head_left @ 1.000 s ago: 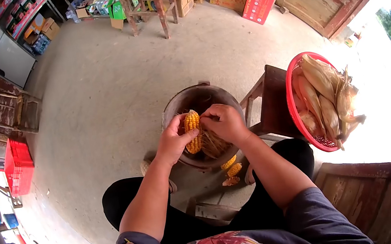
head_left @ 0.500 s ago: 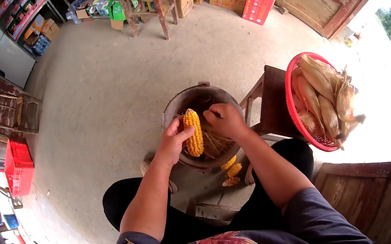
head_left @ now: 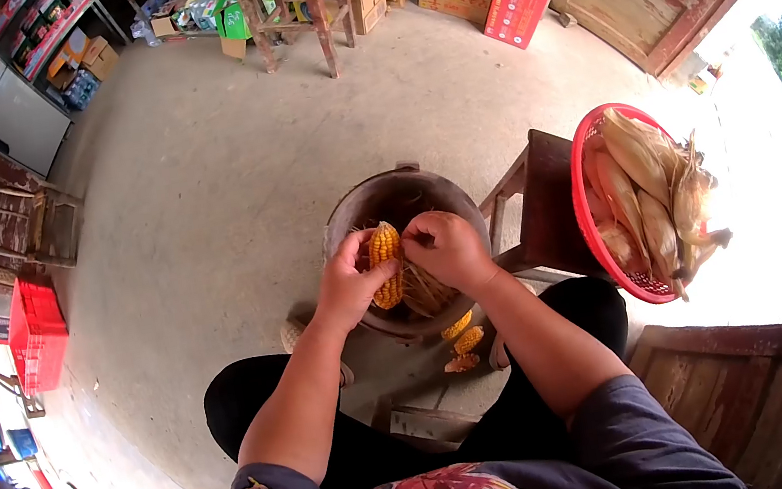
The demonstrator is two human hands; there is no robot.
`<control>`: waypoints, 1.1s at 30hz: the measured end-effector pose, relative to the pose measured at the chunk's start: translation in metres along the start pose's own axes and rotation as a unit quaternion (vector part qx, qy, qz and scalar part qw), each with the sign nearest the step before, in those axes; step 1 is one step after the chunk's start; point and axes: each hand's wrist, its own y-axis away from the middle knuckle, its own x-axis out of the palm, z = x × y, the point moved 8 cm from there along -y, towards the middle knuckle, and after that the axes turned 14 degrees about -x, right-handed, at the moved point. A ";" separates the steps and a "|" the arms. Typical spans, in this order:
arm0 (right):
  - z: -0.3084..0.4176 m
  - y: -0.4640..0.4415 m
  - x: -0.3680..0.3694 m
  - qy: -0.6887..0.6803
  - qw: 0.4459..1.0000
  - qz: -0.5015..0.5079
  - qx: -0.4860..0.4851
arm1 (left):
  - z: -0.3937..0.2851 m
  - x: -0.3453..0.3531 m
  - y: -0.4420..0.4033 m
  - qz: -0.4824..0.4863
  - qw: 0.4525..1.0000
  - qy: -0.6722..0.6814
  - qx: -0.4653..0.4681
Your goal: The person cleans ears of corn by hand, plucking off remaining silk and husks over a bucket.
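Standing near held cob: stool, red basket

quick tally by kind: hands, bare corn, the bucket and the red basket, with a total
Hands: 2 (left hand, right hand)
Corn cob held in the left hand: 1
Corn pieces on the floor: 3
Bucket: 1
Red basket: 1
Total: 8

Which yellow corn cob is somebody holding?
The long yellow corn cob in the left hand; the other yellow cobs lie on the grey concrete floor.
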 end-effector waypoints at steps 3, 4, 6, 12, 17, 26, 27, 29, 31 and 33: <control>-0.002 0.000 0.001 0.012 1.000 0.008 -0.005 | -0.001 0.003 0.000 0.020 1.000 -0.006 0.004; -0.002 -0.001 0.000 0.022 1.000 0.010 -0.016 | -0.001 0.006 0.000 0.041 0.999 0.007 0.002; -0.006 -0.003 -0.003 0.033 0.999 -0.003 -0.016 | -0.001 0.007 0.000 0.061 0.998 0.030 -0.011; -0.034 0.002 -0.004 0.088 0.994 0.032 0.056 | 0.007 0.006 0.000 0.091 0.982 0.149 -0.073; -0.011 -0.004 -0.005 -0.005 0.999 0.027 0.020 | 0.010 -0.001 -0.001 0.080 0.972 0.201 -0.090; -0.005 -0.002 0.003 -0.060 0.996 0.034 0.048 | 0.000 -0.003 -0.002 0.016 1.000 0.026 -0.010; -0.003 -0.002 0.003 -0.050 0.997 0.033 0.039 | -0.004 -0.004 -0.001 -0.010 1.000 -0.022 0.006; -0.002 -0.001 0.002 -0.040 0.998 0.032 0.030 | -0.005 -0.005 0.000 -0.035 0.997 -0.070 0.022; -0.002 0.001 0.003 -0.025 0.999 0.033 0.012 | -0.004 -0.003 0.000 -0.029 0.995 -0.083 0.044; -0.004 0.001 0.003 -0.012 1.000 0.025 0.000 | -0.004 -0.001 0.000 -0.018 0.995 -0.086 0.053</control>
